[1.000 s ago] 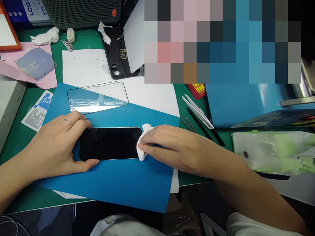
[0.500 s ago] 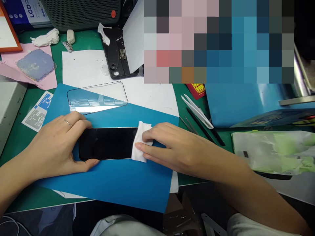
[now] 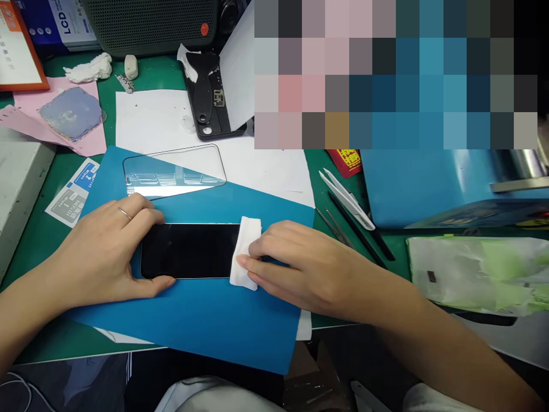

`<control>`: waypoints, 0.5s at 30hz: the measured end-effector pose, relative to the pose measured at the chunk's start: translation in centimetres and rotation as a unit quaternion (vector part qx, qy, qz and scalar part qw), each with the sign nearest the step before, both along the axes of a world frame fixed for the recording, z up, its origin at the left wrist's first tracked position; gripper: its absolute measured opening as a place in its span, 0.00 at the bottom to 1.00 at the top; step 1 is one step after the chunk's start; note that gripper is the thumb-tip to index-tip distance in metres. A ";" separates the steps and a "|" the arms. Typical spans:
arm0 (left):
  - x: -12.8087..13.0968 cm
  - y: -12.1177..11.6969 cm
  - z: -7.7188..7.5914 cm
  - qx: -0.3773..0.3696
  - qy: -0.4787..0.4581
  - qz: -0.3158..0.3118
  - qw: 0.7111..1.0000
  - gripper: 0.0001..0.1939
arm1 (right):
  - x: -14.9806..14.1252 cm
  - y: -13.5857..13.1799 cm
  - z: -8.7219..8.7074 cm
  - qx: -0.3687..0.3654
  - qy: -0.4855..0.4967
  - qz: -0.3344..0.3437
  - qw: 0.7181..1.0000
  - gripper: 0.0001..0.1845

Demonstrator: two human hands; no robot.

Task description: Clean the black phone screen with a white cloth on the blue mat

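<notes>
A smartphone [image 3: 189,250] with a dark screen lies face up on a blue mat [image 3: 193,326]. My left hand [image 3: 124,249] grips the phone's left end, its thumb at the near edge and fingers at the far edge. Pinched in my right hand [image 3: 295,263] is a folded white wipe [image 3: 246,274], which rests across the phone's right end and hides it. Behind the phone, a clear screen protector [image 3: 175,171] with a thin black border lies partly on the mat and partly on white paper [image 3: 266,171].
White tweezers [image 3: 347,200] and dark slim tools lie right of the mat. A green-and-white soft pack [image 3: 472,274] sits at the right. Opened wipe sachets [image 3: 72,191] are at the left. Behind are a black phone-shaped holder [image 3: 206,103] and a dark speaker [image 3: 150,26].
The wipe and my right hand have shifted slightly at the phone's right end, the wipe now straighter. My left hand keeps its hold. The whole view has drifted a little.
</notes>
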State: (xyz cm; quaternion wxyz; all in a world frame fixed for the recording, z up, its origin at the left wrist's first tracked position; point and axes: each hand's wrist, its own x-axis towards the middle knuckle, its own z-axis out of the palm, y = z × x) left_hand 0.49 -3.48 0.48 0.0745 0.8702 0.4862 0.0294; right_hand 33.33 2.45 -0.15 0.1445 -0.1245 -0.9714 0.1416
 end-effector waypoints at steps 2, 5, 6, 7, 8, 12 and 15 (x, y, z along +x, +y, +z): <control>0.0 0.1 -0.1 0.009 -0.002 -0.006 1.000 0.28 | -0.1 -0.1 -0.1 0.001 0.020 -0.014 1.000 0.11; 0.0 0.1 -0.1 0.012 -0.003 -0.009 1.000 0.29 | -0.3 -0.2 -0.2 -0.006 0.022 -0.018 1.000 0.09; 0.1 0.0 -0.1 0.007 -0.003 -0.006 1.000 0.28 | -0.2 -0.2 -0.1 -0.013 0.018 -0.013 1.000 0.09; 0.1 0.0 0.0 0.000 -0.003 -0.002 1.000 0.28 | -0.2 -0.2 -0.1 -0.019 0.014 -0.010 1.000 0.08; 0.1 -0.1 0.1 -0.009 -0.003 0.002 1.000 0.27 | -0.2 -0.3 0.0 -0.020 0.015 -0.012 1.000 0.08; 0.3 -0.2 0.5 -0.030 -0.001 0.007 1.000 0.27 | -0.3 -0.3 -0.1 -0.012 0.023 -0.024 0.999 0.09; 0.2 -0.2 0.4 -0.035 0.003 0.012 0.999 0.28 | -0.5 0.0 -0.3 -0.027 0.018 -0.008 0.999 0.11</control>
